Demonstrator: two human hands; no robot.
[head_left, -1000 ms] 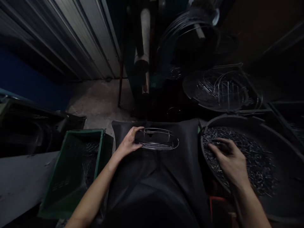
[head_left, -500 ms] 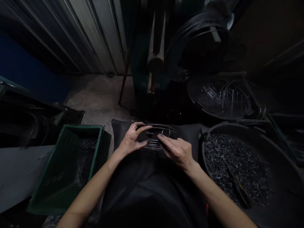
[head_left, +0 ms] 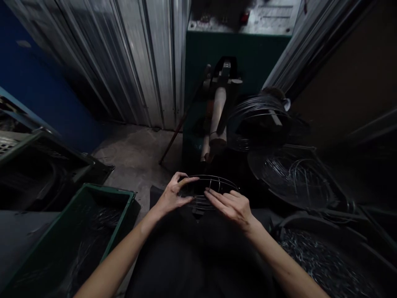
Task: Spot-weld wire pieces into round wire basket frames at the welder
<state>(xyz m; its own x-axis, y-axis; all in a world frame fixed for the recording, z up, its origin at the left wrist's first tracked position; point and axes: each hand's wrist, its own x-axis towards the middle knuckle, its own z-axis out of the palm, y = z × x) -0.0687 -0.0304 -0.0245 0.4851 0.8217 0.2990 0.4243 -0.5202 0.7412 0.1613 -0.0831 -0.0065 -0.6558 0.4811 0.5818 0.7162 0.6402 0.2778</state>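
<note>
Held between both hands, above the dark cloth (head_left: 198, 244) over my lap, is a round wire frame (head_left: 218, 185) with curved rings and short cross wires. My left hand (head_left: 173, 192) grips its left side, with the thumb below and the fingers above. On the right side, my right hand (head_left: 231, 205) is closed on the frame, its index finger pointing inward across the wires. The palm hides part of the right rim. Whether the right fingers also pinch a small loose piece is too dark to tell.
A green machine (head_left: 248, 49) with a pipe-like arm (head_left: 218, 111) stands ahead. Coiled wire (head_left: 260, 103) hangs at right, above a basin (head_left: 288, 178) of wire frames. A tub of small metal pieces (head_left: 325, 256) is lower right. At left sits a green crate (head_left: 108, 190) with wire pieces.
My view has tilted upward, so the machine's upper part shows and the crate and tub sit lower. Both hands keep hold of the wire frame, with little change in grip.
</note>
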